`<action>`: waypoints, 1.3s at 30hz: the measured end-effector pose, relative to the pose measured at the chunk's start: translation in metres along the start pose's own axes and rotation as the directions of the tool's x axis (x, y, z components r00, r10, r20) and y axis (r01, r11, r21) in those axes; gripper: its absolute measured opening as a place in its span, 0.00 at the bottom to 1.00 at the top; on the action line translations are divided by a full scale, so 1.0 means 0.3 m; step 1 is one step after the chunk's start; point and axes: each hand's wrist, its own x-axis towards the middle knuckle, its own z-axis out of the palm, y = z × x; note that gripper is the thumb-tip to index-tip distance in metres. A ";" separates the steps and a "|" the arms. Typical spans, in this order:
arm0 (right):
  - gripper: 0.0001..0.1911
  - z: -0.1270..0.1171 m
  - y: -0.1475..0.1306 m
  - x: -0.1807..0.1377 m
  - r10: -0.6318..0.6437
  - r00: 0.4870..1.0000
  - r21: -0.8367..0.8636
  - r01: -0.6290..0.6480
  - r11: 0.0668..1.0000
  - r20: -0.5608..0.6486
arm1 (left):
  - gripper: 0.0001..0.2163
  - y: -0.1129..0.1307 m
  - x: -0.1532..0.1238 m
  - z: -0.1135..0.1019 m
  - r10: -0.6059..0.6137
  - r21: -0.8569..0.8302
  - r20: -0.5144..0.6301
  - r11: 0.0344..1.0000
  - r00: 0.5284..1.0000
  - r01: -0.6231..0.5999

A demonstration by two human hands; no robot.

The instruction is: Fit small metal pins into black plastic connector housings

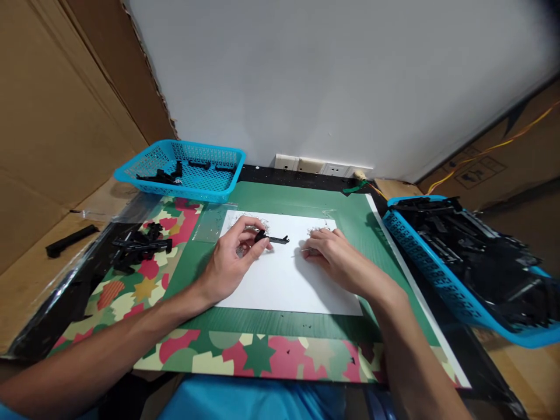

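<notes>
Over left of white sheet (284, 286), left hand (234, 256) is gripping black plastic part (276, 239), ideally bracing it firmly; over sheet's right, right hand (335, 256) is apparently pinching thin piece (305, 249).

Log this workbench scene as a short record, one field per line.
Left hand: holds a slim black plastic part
Right hand: beside a small pile of thin wire-like pieces; its grip is unclear
Surface: white rectangular paper sheet on a green mat
Left side: blue perforated plastic basket with some black pieces; loose cluster of black plastic parts
Right side: blue plastic basket heaped with dark parts
</notes>
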 end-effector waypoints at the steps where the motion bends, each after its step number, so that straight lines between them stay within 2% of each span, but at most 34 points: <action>1: 0.10 -0.002 0.006 0.000 0.004 1.000 0.018 -0.003 1.000 -0.005 | 0.13 0.001 -0.001 0.000 -0.003 -0.005 0.001 1.000 1.000 0.003; 5: 0.07 -0.016 0.033 -0.006 0.030 0.999 0.105 -0.028 0.994 -0.020 | 0.13 0.004 -0.004 0.002 -0.001 -0.013 0.007 1.000 1.000 0.001; 8: 0.08 -0.023 0.045 -0.010 0.040 0.999 0.134 -0.037 0.990 -0.016 | 0.12 0.003 -0.005 0.003 0.003 -0.012 0.016 1.000 1.000 -0.003; 17: 0.10 0.009 0.041 0.010 -0.007 0.999 0.059 0.009 0.998 -0.037 | 0.11 0.010 -0.008 0.003 0.017 -0.010 0.034 1.000 0.999 -0.016; 24: 0.10 0.019 -0.007 0.018 -0.017 1.000 0.054 0.018 0.998 -0.003 | 0.11 0.013 -0.006 0.003 0.011 -0.004 0.030 1.000 0.999 -0.011; 28: 0.10 0.023 -0.030 0.022 0.003 0.999 0.055 -0.001 0.999 -0.032 | 0.10 0.016 -0.008 0.003 0.023 0.008 0.023 1.000 0.999 -0.024; 34: 0.09 -0.007 -0.007 0.013 0.097 0.987 0.102 -0.084 0.991 -0.128 | 0.10 0.013 -0.006 0.004 0.046 0.061 -0.017 0.997 0.999 -0.045; 39: 0.06 -0.003 0.016 0.013 0.059 0.995 0.106 -0.051 0.993 -0.075 | 0.09 0.015 -0.003 0.004 0.064 0.084 -0.010 0.995 0.998 -0.063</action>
